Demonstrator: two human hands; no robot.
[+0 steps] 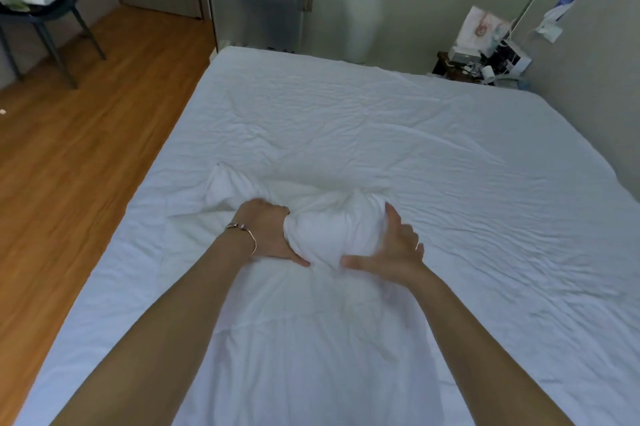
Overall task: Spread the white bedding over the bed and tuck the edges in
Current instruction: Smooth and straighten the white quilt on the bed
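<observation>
Reaching forward over the bed (450,165), I have both hands on a bunched lump of the white bedding (332,228) near the middle of the mattress. My left hand (266,231) is curled into the cloth at the lump's left side, gripping a fistful, thumb lying along its near edge — a thin bracelet (242,231) sits at that wrist. My right hand (391,249) is spread, fingers straight, pressed flat against the lump's right side with the thumb under it. The rest of the bedding lies wrinkled across the bed. A wooden floor (86,148) runs along the left, with a dark chair (45,20) and a cluttered nightstand (485,65) beyond — far corner.
</observation>
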